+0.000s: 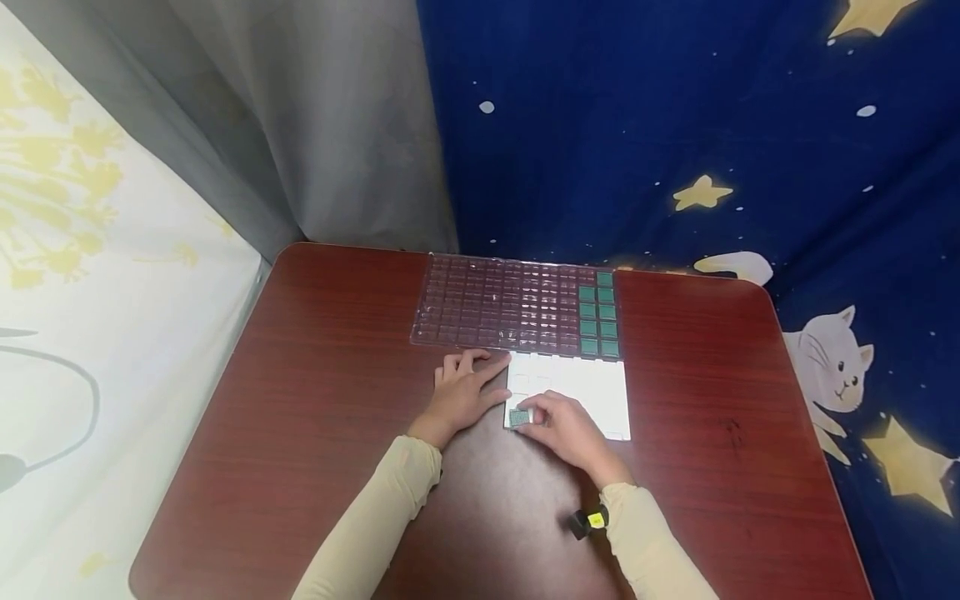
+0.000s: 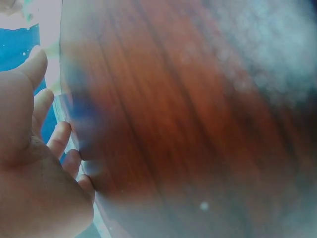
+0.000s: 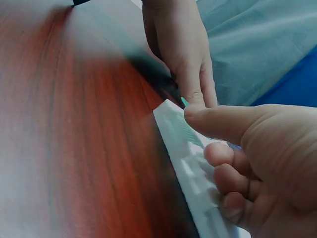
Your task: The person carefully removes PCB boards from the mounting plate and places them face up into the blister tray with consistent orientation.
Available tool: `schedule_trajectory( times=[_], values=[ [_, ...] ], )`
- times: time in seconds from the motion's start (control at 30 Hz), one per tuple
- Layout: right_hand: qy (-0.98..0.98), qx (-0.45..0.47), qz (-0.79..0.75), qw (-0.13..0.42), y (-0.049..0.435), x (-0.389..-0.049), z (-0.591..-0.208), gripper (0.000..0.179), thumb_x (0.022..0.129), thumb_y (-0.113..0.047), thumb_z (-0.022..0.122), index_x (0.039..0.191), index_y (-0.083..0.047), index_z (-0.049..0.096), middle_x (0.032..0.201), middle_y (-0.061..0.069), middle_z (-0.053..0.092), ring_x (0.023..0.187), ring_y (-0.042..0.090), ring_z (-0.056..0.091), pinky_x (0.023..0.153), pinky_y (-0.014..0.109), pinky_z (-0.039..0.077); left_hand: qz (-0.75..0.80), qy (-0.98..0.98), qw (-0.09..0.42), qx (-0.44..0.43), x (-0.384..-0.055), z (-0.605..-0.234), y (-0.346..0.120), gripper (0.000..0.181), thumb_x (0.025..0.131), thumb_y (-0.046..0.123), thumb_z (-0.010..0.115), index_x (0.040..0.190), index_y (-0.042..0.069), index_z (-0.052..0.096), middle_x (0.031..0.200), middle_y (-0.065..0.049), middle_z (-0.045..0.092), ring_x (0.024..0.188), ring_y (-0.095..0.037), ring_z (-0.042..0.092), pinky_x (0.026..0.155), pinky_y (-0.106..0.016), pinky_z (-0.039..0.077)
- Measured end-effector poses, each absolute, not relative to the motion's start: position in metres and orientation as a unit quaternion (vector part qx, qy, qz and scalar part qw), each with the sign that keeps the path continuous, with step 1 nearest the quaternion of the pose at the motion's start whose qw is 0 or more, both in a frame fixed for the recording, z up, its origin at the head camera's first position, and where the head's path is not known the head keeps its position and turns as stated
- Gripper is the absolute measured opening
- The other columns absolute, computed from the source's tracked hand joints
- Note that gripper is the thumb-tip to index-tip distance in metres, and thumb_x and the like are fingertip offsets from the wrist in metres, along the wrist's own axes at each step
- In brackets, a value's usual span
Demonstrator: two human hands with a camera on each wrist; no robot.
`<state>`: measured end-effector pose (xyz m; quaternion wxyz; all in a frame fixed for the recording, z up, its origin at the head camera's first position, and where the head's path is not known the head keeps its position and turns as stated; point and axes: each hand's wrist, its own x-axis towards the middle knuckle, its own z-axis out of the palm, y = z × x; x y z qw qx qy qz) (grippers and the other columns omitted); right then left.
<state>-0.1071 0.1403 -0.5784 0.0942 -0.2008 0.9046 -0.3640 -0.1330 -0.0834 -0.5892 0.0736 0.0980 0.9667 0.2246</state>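
A white tray (image 1: 577, 392) with shallow square pockets lies on the table in front of me. At its near left corner my right hand (image 1: 562, 429) pinches a small green square piece (image 1: 519, 417) with a fine grid pattern between thumb and index finger. In the right wrist view, the thin edge of the green piece (image 3: 184, 101) shows at the thumb tip, and a greenish patch lies on the tray (image 3: 185, 171) below. My left hand (image 1: 463, 392) rests along the tray's left edge, fingers spread and fairly straight, index finger and thumb touching it.
Behind the white tray lies a clear plastic tray (image 1: 480, 300) with many small pockets; several green squares (image 1: 597, 321) fill its right end. The red-brown table (image 1: 337, 375) ends at curtains on the far side. A black wrist device (image 1: 581, 523) sits by the right sleeve.
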Motion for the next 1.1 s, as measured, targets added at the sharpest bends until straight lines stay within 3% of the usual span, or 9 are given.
schedule_trajectory(
  times=[0.23, 0.6, 0.83, 1.1],
  values=[
    [0.900, -0.211, -0.367, 0.105, 0.151, -0.127, -0.565, 0.029, 0.089, -0.025, 0.080, 0.117, -0.019, 0.074, 0.082, -0.010, 0.060, 0.075, 0.007, 0.053, 0.072, 0.023, 0.046, 0.223, 0.967, 0.078, 0.098, -0.133, -0.588, -0.083, 0.060, 0.097, 0.062, 0.055, 0.153, 0.046, 0.041, 0.156, -0.003, 0.039, 0.131, -0.032, 0.035, 0.097, -0.050, 0.031],
    [0.923, -0.123, -0.354, 0.085, 0.194, -0.196, -0.527, 0.035, 0.094, -0.027, 0.075, 0.127, -0.020, 0.068, 0.090, 0.002, 0.061, 0.066, 0.017, 0.049, 0.056, 0.027, 0.041, 0.223, 0.966, 0.090, 0.097, -0.131, -0.587, -0.084, 0.061, 0.098, 0.062, 0.054, 0.154, 0.047, 0.038, 0.158, -0.003, 0.038, 0.135, -0.033, 0.032, 0.100, -0.051, 0.030],
    [0.933, -0.098, -0.330, 0.101, 0.204, -0.231, -0.523, 0.039, 0.097, -0.029, 0.071, 0.134, -0.018, 0.064, 0.091, 0.006, 0.058, 0.067, 0.021, 0.049, 0.059, 0.033, 0.042, 0.224, 0.965, 0.093, 0.098, -0.133, -0.588, -0.085, 0.061, 0.098, 0.063, 0.053, 0.154, 0.048, 0.037, 0.158, -0.003, 0.037, 0.138, -0.033, 0.030, 0.101, -0.052, 0.030],
    [0.948, -0.085, -0.295, 0.082, 0.215, -0.270, -0.531, 0.039, 0.101, -0.028, 0.066, 0.137, -0.015, 0.062, 0.096, 0.010, 0.060, 0.073, 0.023, 0.053, 0.066, 0.036, 0.044, 0.217, 0.967, 0.088, 0.101, -0.133, -0.592, -0.085, 0.061, 0.098, 0.064, 0.053, 0.155, 0.049, 0.036, 0.158, -0.002, 0.038, 0.139, -0.035, 0.031, 0.102, -0.052, 0.030]
  ],
)
